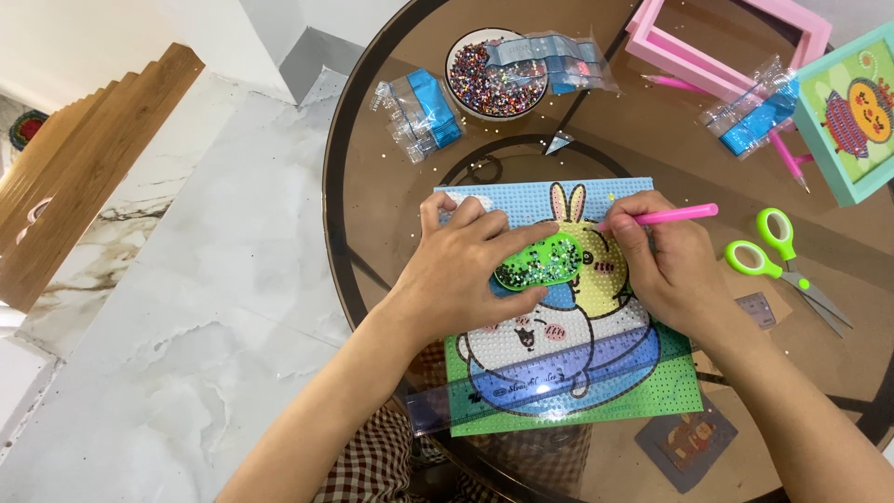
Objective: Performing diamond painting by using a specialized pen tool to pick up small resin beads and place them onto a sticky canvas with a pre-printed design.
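The green bead tray (540, 262) is steadied by the left hand (466, 265); the pink pen (663, 216), gripped by the right hand (666, 265), is best kept upright.

pen (666, 216): pink | tray (540, 262): green | scissors (773, 251): lime handles

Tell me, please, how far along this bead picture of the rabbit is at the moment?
The canvas is printed in full colour, so the pictures cannot show which parts already carry beads. In hand: the left hand steadies a green tray of beads on the canvas, and the right hand works a pink pen beside the rabbit's head. Left: a bowl full of beads and unopened bead packets.
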